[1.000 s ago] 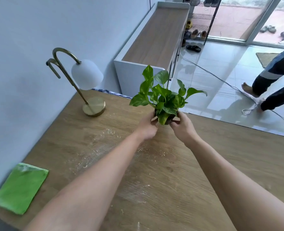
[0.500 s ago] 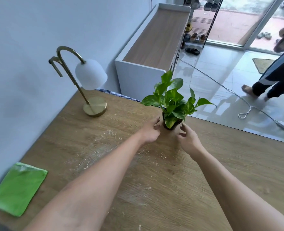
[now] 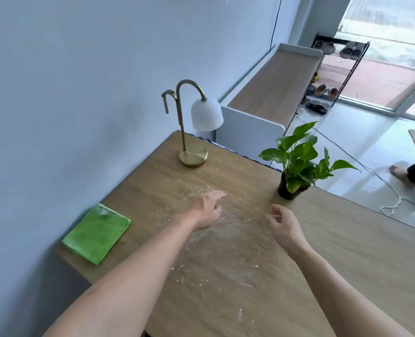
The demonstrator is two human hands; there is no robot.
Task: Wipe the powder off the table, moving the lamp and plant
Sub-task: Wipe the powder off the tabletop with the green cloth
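A leafy green plant (image 3: 299, 161) in a dark pot stands near the far edge of the wooden table (image 3: 347, 251). A brass lamp (image 3: 193, 127) with a white shade stands at the far left corner. White powder (image 3: 226, 229) is scattered across the middle of the table. My left hand (image 3: 207, 210) hovers over the powder, empty, fingers apart. My right hand (image 3: 284, 227) is below and left of the pot, apart from it, fingers loosely curled and empty. A folded green cloth (image 3: 97, 233) lies at the table's left edge by the wall.
A white cabinet (image 3: 250, 132) with a wooden top stands beyond the table. A shoe rack (image 3: 333, 69) is by the glass door. A cable (image 3: 372, 173) runs over the tiled floor, where another person's foot (image 3: 400, 173) shows at right.
Both hands set the plant down near the far edge, let go of it and drew back toward me. The view has swung left and pulled back.
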